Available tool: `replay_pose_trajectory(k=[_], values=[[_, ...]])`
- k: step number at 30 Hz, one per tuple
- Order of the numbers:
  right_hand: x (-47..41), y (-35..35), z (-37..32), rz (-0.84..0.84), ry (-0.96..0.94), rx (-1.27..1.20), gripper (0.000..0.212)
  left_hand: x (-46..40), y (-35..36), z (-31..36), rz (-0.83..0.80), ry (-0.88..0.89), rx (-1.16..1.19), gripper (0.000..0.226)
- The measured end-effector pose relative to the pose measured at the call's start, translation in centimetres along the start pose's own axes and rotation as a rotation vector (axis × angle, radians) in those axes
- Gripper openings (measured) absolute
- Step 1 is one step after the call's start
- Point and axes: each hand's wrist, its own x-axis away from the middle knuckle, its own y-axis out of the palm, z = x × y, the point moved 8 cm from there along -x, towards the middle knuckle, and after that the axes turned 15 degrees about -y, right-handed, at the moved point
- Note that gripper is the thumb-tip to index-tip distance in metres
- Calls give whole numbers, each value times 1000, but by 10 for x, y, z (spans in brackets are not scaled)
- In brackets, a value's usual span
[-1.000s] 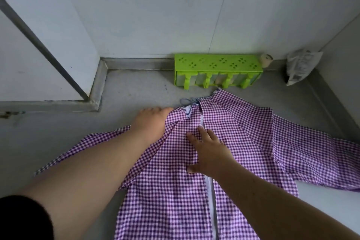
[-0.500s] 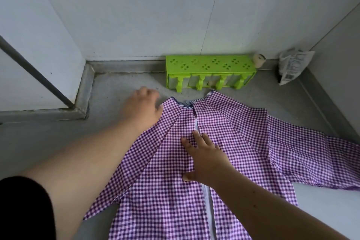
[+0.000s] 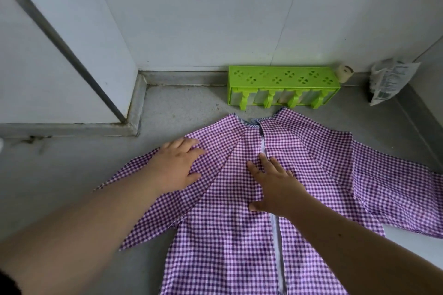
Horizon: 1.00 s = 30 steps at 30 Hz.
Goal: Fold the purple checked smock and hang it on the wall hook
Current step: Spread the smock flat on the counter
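**Smock spread flat, first side fold being pressed down**

Smock [image 3: 239, 235], purple checked, is laid open on the grey floor [image 3: 72, 187] just in front of a white tiled wall [image 3: 215, 19], its neckline [image 3: 256, 123] pointed toward the wall and its back opening running down the middle as a pale strip. On the left side the sleeve is seen turned partly inward, with diagonal creases fanning from the neck; on the right the sleeve [image 3: 395, 187] is spread out flat, well apart from the body. The folding stage is judged to be in hand, at its start: one side is being brought in and smoothed, and nothing has yet been doubled lengthwise. No wall hook can be seen, so hanging is judged far off.

The next move is judged to call for the left fold to be flattened to a clean edge, then for the right sleeve to be gathered across in the same way, without the centre being dragged askew.

A green plastic rack [image 3: 282, 86] stands against the wall just beyond the neckline, with a crumpled bag [image 3: 388, 81] in the corner.

The left hand [image 3: 175, 170] is laid palm down on the folded left shoulder, fingers [image 3: 187, 145] extended and slightly spread, gripping nothing. The right hand [image 3: 278, 187] is pressed flat beside the central opening, fingers [image 3: 266, 163] splayed, likewise holding nothing, only pinning the cloth.
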Motion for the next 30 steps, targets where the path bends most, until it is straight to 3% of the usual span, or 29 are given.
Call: replay_pose_trajectory(k=[3,5,9,15,19,23,26,30], values=[[0,-15,-3,51,74,136,125,41,8,-56,0,-174,28,78],[-3,-25,-23,97,63,211,115,67,14,-83,-31,-253,40,77],[-18,-11,-86,11,-19,-7,92,112,26,-119,-78,-350,42,68],[-27,5,-103,-73,85,-9,131,162,49,-165,-107,-543,85,78],[-29,5,-110,-97,78,17,134,191,62,-189,-189,-638,172,76],[-29,5,-111,-119,69,40,134,197,66,-194,-148,-576,260,60],[-28,4,-112,-133,68,58,133,194,68,-212,-208,-509,296,45],[-29,5,-112,-145,75,55,134,184,33,-271,-76,-680,107,31]])
